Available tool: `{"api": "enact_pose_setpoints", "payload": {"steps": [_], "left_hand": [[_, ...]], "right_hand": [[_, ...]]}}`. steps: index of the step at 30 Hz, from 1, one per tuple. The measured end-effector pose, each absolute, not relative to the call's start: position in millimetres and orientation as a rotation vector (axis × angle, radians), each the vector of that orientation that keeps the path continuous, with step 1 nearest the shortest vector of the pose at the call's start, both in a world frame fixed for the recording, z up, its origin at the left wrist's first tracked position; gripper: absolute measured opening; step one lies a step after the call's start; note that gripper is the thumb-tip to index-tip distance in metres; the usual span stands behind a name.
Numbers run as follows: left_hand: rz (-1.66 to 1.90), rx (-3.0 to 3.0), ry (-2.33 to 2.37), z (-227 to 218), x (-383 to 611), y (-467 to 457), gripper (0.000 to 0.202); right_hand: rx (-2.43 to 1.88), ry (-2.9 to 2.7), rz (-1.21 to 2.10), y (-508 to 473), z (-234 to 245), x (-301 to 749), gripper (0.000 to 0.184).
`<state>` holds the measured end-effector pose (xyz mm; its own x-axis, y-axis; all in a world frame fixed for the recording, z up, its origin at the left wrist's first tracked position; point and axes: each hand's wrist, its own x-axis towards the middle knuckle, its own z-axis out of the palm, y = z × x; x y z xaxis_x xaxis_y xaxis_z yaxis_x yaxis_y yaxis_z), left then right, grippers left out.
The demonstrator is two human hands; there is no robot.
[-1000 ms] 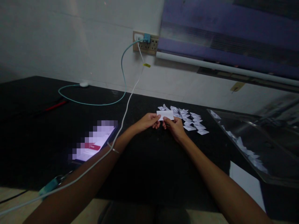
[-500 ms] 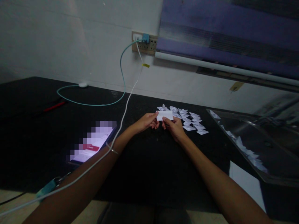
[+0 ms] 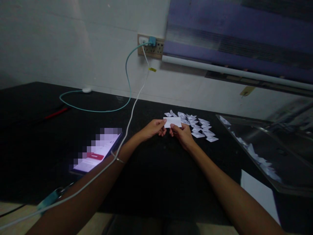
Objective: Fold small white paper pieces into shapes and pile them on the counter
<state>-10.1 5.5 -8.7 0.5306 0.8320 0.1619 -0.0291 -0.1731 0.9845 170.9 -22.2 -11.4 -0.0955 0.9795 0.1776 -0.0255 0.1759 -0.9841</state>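
Note:
A small white rectangle of paper (image 3: pixel 172 122) is held flat between my two hands, above the dark counter. My left hand (image 3: pixel 156 127) pinches its left end, thumb on top and fingers curled beneath. On the right, my right hand (image 3: pixel 181 133) grips the lower right part, its thumb lying across the front face. Right behind the sheet, several folded white paper pieces (image 3: pixel 194 124) lie in rows on the counter, partly hidden by my hands and the sheet.
A lit phone (image 3: pixel 97 151) lies left of my left forearm. A white cable (image 3: pixel 133 107) crosses over that forearm from the wall socket (image 3: pixel 150 49). At right stand a metal sink (image 3: pixel 276 147) with folded papers along its edge and a white paper stack (image 3: pixel 260 192).
My right thumb has shifted slightly on the paper, and the sheet sits a touch lower in view. Otherwise the hands hold nearly the same pose.

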Motion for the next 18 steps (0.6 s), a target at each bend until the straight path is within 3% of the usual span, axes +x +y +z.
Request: {"api": "enact_pose_setpoints", "payload": {"steps": [18], "left_hand": [[0.937, 1.621, 0.699, -1.8, -9.6, -1.5, 0.048]], "right_hand": [[-1.023, -1.479, 1.135, -24.3, -10.9, 172.9, 0.038]]}}
